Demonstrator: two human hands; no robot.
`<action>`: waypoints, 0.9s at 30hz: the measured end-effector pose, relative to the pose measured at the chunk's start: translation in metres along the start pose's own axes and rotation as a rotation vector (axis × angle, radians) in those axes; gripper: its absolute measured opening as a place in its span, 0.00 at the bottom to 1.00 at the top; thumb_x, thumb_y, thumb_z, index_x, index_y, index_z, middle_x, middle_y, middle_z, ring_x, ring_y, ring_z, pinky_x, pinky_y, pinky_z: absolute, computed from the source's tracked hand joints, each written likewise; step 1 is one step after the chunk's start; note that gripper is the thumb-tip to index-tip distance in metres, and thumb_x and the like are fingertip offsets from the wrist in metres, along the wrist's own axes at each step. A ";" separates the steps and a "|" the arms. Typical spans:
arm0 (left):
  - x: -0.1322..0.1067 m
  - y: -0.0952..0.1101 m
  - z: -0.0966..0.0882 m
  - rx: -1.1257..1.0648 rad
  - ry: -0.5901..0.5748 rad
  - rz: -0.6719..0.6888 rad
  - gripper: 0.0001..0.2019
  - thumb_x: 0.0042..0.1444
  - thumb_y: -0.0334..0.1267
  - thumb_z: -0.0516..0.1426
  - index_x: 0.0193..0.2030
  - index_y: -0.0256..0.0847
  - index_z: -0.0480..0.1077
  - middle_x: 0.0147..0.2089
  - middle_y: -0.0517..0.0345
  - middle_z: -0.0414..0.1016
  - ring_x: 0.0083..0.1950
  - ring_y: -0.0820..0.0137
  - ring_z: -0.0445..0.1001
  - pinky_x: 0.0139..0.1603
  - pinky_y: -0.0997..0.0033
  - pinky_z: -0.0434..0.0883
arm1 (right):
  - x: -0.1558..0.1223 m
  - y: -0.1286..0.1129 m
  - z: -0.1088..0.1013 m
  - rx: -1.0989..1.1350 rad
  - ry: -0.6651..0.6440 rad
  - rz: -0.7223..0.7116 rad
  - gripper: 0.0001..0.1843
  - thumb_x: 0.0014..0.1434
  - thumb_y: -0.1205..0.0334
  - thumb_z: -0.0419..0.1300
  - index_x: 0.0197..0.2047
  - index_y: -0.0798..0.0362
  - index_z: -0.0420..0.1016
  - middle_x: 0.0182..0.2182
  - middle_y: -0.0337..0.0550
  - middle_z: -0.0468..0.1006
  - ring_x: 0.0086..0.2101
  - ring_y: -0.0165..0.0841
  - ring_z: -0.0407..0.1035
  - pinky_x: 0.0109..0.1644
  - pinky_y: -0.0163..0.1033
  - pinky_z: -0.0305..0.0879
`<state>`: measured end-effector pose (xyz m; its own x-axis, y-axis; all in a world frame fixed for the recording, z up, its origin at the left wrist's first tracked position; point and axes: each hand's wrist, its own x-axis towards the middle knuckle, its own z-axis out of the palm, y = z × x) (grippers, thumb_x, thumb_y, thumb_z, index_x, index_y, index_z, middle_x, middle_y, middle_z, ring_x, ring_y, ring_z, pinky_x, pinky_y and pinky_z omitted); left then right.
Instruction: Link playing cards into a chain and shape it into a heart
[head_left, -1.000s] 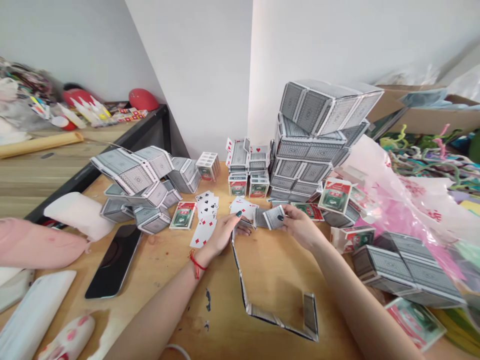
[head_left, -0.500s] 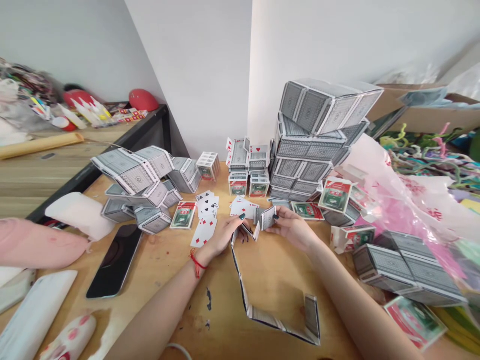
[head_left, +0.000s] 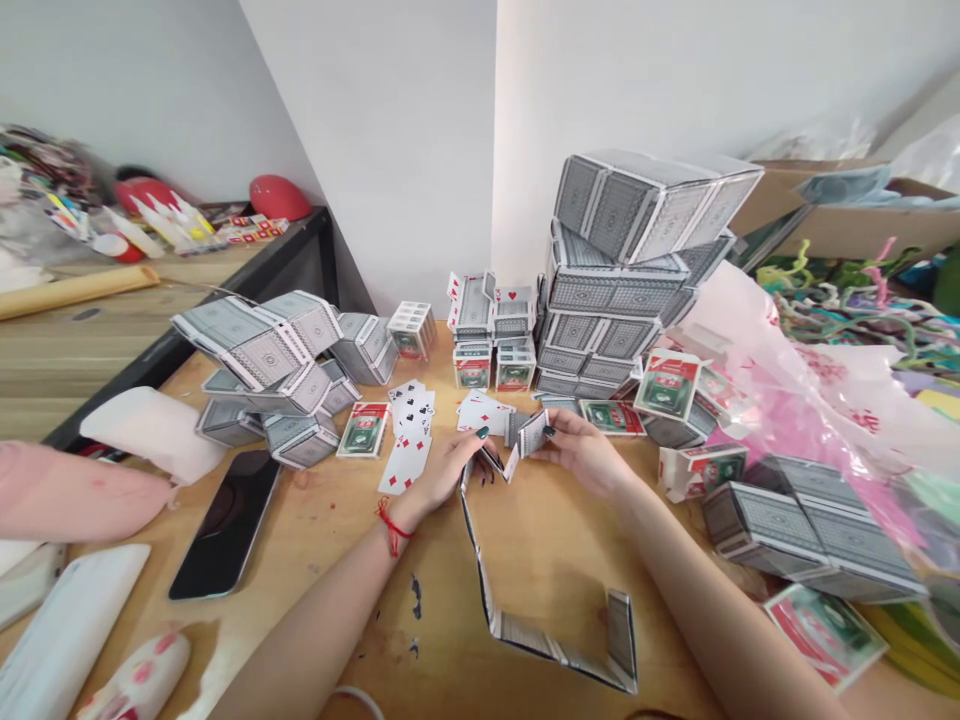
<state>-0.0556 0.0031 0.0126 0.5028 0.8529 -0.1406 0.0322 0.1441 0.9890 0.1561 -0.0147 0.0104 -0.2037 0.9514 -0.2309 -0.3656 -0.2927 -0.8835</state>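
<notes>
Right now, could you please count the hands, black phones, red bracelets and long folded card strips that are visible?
Hands: 2 (left hand, right hand)
Long folded card strip: 1
Black phone: 1
Red bracelet: 1
Total: 5

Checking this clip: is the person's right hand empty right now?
No, the right hand pinches a grey-backed card between thumb and fingers.

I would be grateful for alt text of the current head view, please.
A left hand holds a bent strip of joined playing cards while the right hand pinches grey-backed cards over a wooden table. Around them are face-up cards, red-and-green card boxes, a phone and stacked card-covered blocks.
</notes>
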 end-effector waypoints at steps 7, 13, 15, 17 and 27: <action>0.001 -0.001 -0.001 0.021 -0.012 0.025 0.18 0.56 0.46 0.48 0.26 0.35 0.70 0.24 0.56 0.72 0.24 0.71 0.69 0.27 0.73 0.66 | -0.001 0.000 0.001 -0.031 -0.017 -0.017 0.11 0.48 0.61 0.61 0.37 0.52 0.68 0.36 0.41 0.72 0.35 0.32 0.69 0.45 0.47 0.65; 0.001 -0.001 0.000 0.023 -0.007 0.006 0.17 0.55 0.45 0.49 0.25 0.35 0.70 0.25 0.55 0.72 0.25 0.71 0.69 0.26 0.73 0.65 | -0.001 0.002 0.005 -0.020 -0.059 -0.041 0.10 0.49 0.60 0.61 0.36 0.52 0.67 0.36 0.40 0.72 0.36 0.32 0.69 0.46 0.46 0.65; 0.001 0.000 0.000 0.042 -0.017 0.010 0.17 0.55 0.44 0.48 0.25 0.35 0.70 0.25 0.55 0.72 0.25 0.70 0.70 0.26 0.73 0.65 | 0.000 0.003 0.006 -0.009 -0.067 -0.047 0.10 0.49 0.60 0.61 0.35 0.52 0.67 0.36 0.40 0.72 0.37 0.33 0.69 0.46 0.45 0.64; 0.000 0.001 0.000 0.054 -0.026 0.017 0.17 0.56 0.44 0.48 0.25 0.35 0.70 0.24 0.55 0.72 0.25 0.70 0.69 0.26 0.73 0.64 | 0.000 0.005 0.007 0.009 -0.077 -0.052 0.10 0.49 0.60 0.61 0.35 0.52 0.67 0.36 0.40 0.71 0.37 0.32 0.68 0.46 0.45 0.64; -0.001 0.002 0.000 0.073 -0.031 0.036 0.17 0.56 0.44 0.47 0.25 0.36 0.69 0.24 0.55 0.71 0.25 0.70 0.68 0.26 0.72 0.63 | -0.001 0.005 0.012 0.047 -0.068 -0.057 0.07 0.50 0.62 0.60 0.34 0.52 0.68 0.34 0.39 0.71 0.35 0.31 0.67 0.45 0.45 0.65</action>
<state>-0.0562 0.0025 0.0151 0.5311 0.8408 -0.1046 0.0758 0.0758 0.9942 0.1435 -0.0184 0.0106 -0.2416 0.9585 -0.1514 -0.4202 -0.2440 -0.8740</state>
